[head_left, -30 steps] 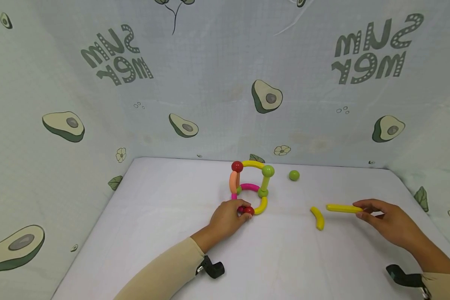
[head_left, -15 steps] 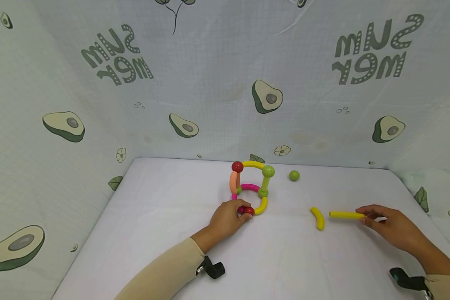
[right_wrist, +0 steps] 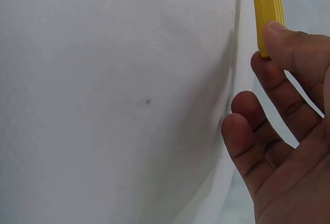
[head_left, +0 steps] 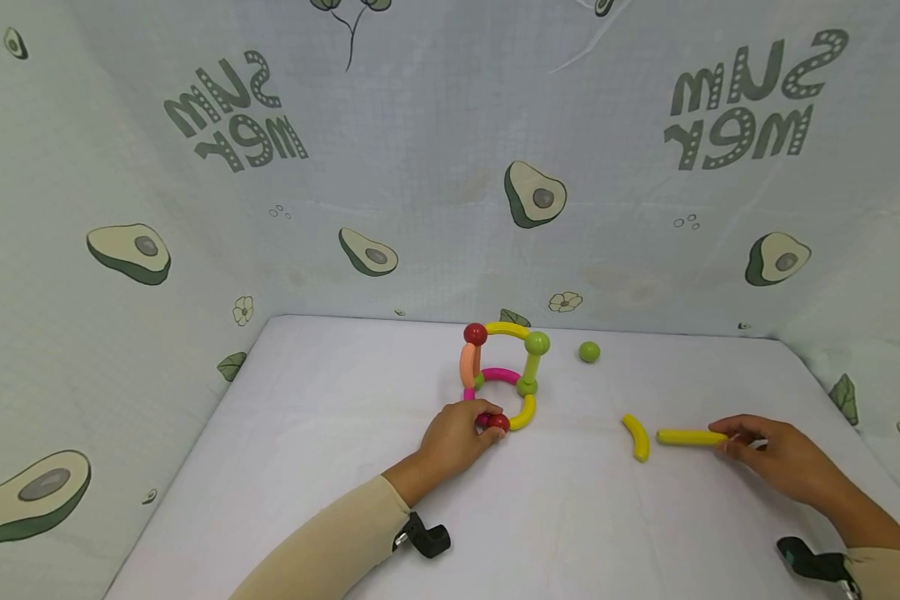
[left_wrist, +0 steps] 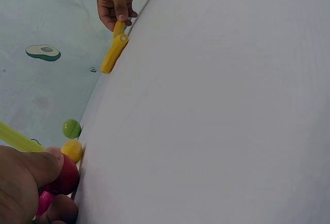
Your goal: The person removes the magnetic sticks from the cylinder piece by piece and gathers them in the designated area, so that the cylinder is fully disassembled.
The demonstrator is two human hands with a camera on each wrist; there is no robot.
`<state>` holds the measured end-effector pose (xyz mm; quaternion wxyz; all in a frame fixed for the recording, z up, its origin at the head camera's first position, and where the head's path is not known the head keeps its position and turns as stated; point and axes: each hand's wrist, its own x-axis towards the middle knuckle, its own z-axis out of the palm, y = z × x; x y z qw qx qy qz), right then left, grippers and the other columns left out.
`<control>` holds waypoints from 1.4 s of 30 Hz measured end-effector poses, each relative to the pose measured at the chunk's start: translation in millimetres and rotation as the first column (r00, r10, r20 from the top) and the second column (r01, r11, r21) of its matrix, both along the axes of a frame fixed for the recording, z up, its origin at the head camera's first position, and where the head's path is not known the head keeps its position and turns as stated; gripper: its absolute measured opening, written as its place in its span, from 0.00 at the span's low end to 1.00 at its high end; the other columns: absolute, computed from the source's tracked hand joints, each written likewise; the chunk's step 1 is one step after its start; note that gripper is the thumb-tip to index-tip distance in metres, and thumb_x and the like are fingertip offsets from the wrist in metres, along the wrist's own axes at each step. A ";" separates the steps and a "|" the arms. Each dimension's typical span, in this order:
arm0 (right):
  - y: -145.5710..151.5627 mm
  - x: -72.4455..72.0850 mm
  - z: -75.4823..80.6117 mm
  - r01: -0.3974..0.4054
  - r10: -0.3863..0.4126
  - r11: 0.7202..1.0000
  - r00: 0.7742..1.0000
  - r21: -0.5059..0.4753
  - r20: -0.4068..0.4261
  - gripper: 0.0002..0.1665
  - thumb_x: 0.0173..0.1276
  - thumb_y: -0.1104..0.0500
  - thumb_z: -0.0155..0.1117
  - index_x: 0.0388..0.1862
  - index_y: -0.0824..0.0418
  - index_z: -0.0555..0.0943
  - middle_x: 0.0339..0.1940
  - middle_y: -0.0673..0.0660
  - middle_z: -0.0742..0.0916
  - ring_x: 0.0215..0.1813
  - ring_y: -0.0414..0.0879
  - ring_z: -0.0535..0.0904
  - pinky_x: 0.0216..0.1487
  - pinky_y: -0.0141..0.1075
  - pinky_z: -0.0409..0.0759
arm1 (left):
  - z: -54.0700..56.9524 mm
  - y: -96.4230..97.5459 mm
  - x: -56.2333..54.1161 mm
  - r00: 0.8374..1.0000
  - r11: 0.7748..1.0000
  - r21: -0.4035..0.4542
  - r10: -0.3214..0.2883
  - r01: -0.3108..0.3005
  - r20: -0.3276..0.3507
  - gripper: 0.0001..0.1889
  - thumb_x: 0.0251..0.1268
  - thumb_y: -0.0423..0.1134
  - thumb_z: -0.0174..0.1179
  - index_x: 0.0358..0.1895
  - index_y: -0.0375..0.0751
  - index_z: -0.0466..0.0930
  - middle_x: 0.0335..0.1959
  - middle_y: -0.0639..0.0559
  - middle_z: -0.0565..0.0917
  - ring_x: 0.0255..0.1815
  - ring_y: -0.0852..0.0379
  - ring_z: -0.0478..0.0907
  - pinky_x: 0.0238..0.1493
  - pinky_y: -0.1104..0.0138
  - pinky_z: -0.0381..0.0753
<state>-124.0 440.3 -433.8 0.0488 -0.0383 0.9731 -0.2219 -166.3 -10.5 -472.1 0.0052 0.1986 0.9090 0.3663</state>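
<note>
Near the middle of the table stands a ball-and-stick frame, with a red ball [head_left: 476, 334] and a green ball [head_left: 537, 342] at its top, joined by a curved yellow stick [head_left: 507, 328]. My left hand [head_left: 457, 435] holds the frame's near red ball [head_left: 498, 422] between thumb and fingers. Out to the right, my right hand [head_left: 783, 462] pinches one end of a straight yellow stick [head_left: 686, 437], which points left. In the right wrist view the thumb and index finger grip this yellow stick [right_wrist: 267, 13], the other fingers apart from it. A loose curved yellow stick [head_left: 636, 437] lies just left of it.
A loose green ball [head_left: 589, 352] sits behind and right of the frame. The white tabletop [head_left: 330, 375] reaches back to an avocado-print cloth [head_left: 435, 208], which also rises along both sides.
My right hand has come slightly nearer and lower with the straight yellow stick, now almost level beside the curved one. The left hand and the frame stay put.
</note>
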 end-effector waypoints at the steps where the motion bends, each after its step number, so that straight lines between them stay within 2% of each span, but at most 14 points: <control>1: 0.2 0.0 -0.7 -0.002 0.002 1.000 1.000 0.002 -0.003 0.17 0.70 0.60 0.70 0.56 0.64 0.83 0.46 0.63 0.86 0.45 0.57 0.80 0.36 0.39 0.76 | 0.2 0.0 0.1 1.000 1.000 0.000 0.001 -0.001 0.001 0.17 0.62 0.43 0.75 0.53 0.46 0.88 0.40 0.62 0.87 0.34 0.65 0.75 0.34 0.74 0.75; 8: 2.0 -1.1 -3.9 0.000 0.000 1.000 1.000 0.010 0.006 0.18 0.71 0.57 0.69 0.56 0.64 0.83 0.47 0.64 0.86 0.46 0.57 0.80 0.38 0.42 0.77 | 1.9 0.1 1.3 1.000 1.000 -0.003 0.004 -0.004 0.002 0.17 0.62 0.43 0.75 0.53 0.46 0.88 0.40 0.62 0.87 0.34 0.66 0.74 0.33 0.74 0.75; 17: 1.3 -0.4 -5.0 -0.011 0.011 1.000 1.000 0.025 0.004 0.17 0.71 0.58 0.69 0.55 0.64 0.84 0.45 0.58 0.85 0.44 0.51 0.78 0.33 0.33 0.74 | 3.3 0.2 2.1 1.000 1.000 -0.005 -0.003 0.003 -0.001 0.18 0.62 0.43 0.75 0.54 0.46 0.88 0.39 0.62 0.87 0.33 0.67 0.74 0.33 0.75 0.75; 31: 1.5 -1.1 -4.6 -0.032 0.031 0.999 0.999 0.039 0.008 0.18 0.69 0.59 0.70 0.55 0.66 0.84 0.44 0.57 0.86 0.42 0.49 0.77 0.34 0.33 0.75 | 4.5 2.0 1.2 1.000 1.000 -0.006 -0.006 0.006 0.008 0.18 0.62 0.44 0.75 0.54 0.47 0.87 0.38 0.63 0.86 0.34 0.66 0.74 0.33 0.74 0.75; 34: 0.9 -1.9 -3.5 -0.040 0.039 0.999 0.999 0.035 0.021 0.20 0.69 0.58 0.71 0.56 0.67 0.83 0.46 0.60 0.85 0.45 0.52 0.78 0.38 0.39 0.78 | 3.5 1.4 0.7 1.000 1.000 -0.005 -0.003 0.003 0.012 0.18 0.62 0.44 0.75 0.54 0.47 0.87 0.38 0.63 0.86 0.34 0.66 0.74 0.34 0.74 0.76; 39: -3.4 -3.1 -1.7 -0.040 0.039 0.999 0.998 0.016 0.045 0.25 0.69 0.56 0.71 0.59 0.70 0.79 0.53 0.69 0.84 0.52 0.64 0.79 0.47 0.57 0.80 | 2.7 -0.9 -0.4 1.000 1.000 -0.006 -0.011 0.011 0.019 0.18 0.62 0.44 0.75 0.55 0.46 0.87 0.38 0.64 0.86 0.35 0.66 0.75 0.34 0.74 0.76; 42: -9.6 -3.6 -0.7 -0.037 0.037 0.999 0.999 0.022 0.016 0.27 0.69 0.58 0.71 0.61 0.73 0.78 0.56 0.72 0.83 0.54 0.68 0.77 0.50 0.62 0.79 | 3.4 -2.8 -1.5 0.999 0.999 -0.018 -0.027 0.027 0.020 0.19 0.62 0.44 0.74 0.56 0.46 0.87 0.39 0.63 0.86 0.34 0.66 0.74 0.34 0.74 0.76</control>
